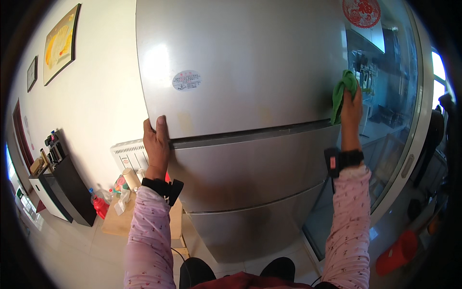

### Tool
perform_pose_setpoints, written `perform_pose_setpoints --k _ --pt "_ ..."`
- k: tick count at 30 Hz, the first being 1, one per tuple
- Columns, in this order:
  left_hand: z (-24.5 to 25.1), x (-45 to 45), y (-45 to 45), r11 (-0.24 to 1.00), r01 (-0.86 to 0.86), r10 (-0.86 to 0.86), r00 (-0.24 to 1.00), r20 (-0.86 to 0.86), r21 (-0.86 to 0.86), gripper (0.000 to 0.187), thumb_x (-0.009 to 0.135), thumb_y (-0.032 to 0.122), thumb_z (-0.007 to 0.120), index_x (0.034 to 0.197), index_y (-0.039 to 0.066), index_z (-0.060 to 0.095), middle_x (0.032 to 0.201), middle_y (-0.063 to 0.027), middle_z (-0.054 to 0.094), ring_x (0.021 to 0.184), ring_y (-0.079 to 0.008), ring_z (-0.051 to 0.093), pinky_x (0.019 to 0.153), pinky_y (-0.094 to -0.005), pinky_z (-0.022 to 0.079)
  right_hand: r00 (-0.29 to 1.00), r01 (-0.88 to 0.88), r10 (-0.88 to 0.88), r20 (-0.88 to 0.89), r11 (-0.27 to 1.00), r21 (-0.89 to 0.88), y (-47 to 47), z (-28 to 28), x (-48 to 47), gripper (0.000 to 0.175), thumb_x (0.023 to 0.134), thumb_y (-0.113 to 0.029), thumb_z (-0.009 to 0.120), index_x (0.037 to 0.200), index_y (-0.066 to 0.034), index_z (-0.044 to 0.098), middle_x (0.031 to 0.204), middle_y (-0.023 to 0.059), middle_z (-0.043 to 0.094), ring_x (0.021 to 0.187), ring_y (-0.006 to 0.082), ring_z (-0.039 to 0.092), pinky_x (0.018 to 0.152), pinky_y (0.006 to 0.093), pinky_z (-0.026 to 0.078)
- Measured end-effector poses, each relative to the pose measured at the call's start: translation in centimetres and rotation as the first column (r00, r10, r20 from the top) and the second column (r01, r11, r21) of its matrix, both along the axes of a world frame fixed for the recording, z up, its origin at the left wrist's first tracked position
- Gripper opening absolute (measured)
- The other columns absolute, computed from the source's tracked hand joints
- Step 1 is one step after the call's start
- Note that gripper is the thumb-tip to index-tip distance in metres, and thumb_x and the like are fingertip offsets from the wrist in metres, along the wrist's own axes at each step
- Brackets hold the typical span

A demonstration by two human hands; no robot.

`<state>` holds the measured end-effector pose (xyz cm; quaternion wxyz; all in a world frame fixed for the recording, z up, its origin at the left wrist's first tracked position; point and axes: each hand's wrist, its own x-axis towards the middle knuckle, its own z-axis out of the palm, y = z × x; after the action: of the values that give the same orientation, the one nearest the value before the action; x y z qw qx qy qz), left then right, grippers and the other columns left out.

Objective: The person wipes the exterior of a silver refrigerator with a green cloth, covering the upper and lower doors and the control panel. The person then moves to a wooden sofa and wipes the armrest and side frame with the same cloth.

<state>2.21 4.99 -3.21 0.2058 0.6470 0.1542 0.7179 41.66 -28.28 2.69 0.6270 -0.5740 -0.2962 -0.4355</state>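
Note:
A silver refrigerator [249, 173] with three stacked doors stands in front of me. My left hand [157, 148] grips the lower left corner of its upper door [245, 65], thumb on the front face and fingers around the side edge. At the door's right edge, my right hand [352, 106] holds a green cloth [339, 97] against the metal. An oval sticker [187, 80] bearing writing is on the upper door. Two faint yellowish patches show near that door's lower edge. A dark gap runs beneath it.
Left of the refrigerator, a small wooden table [115, 220] carries tissue and cups before a white radiator [126, 148]. A red bottle [101, 207] stands beside it. On the right are a glass sliding door [391, 108] and a red bucket [397, 253]. A black-and-white cabinet [68, 191] stands farther left.

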Motion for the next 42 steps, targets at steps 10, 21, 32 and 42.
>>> perform_pose_setpoints --k 10,21,32,42 --pt "-0.8 -0.6 0.4 1.000 0.019 -0.020 0.999 -0.038 -0.023 0.044 0.108 0.039 0.049 0.120 -0.003 0.056 0.100 -0.0114 0.062 0.091 -0.0188 0.055 0.086 -0.0314 0.046 0.692 0.403 -0.354 0.629 0.912 0.070 9.9 11.1 -1.3 0.052 0.100 -0.017 0.055 0.150 -0.0079 0.046 0.152 0.0181 0.049 0.140 0.0385 0.047 0.116 0.0459 0.038" --pt "-1.0 -2.4 -0.6 0.991 0.017 -0.043 0.979 -0.197 -0.133 0.062 0.111 0.041 0.038 0.150 -0.007 0.036 0.145 -0.0215 0.047 0.131 -0.0302 0.047 0.113 -0.0393 0.034 0.749 0.326 -0.124 0.651 0.924 -0.199 6.6 12.0 -7.1 0.052 0.094 -0.009 0.057 0.146 -0.0045 0.051 0.145 0.0191 0.056 0.140 0.0433 0.046 0.112 0.0549 0.037" --pt "-0.5 -4.4 -0.4 0.938 -0.009 -0.095 0.954 -0.283 -0.346 0.071 0.108 0.051 0.041 0.150 -0.006 0.035 0.137 -0.0176 0.052 0.123 -0.0251 0.052 0.106 -0.0369 0.041 0.801 0.174 0.084 0.592 0.914 -0.366 3.1 17.6 -6.8 0.057 0.081 -0.001 0.065 0.138 -0.0078 0.061 0.139 0.0128 0.061 0.138 0.0370 0.051 0.110 0.0584 0.038" --pt "9.7 -0.1 1.2 0.904 -0.344 0.354 0.935 -0.006 -0.253 0.057 0.110 0.053 0.035 0.106 0.001 0.056 0.097 -0.0110 0.059 0.091 -0.0234 0.055 0.084 -0.0367 0.046 0.833 0.134 0.110 0.542 0.911 -0.390 2.8 20.0 -2.5 0.052 0.087 -0.004 0.061 0.139 -0.0092 0.061 0.139 0.0134 0.060 0.135 0.0360 0.053 0.108 0.0569 0.040"
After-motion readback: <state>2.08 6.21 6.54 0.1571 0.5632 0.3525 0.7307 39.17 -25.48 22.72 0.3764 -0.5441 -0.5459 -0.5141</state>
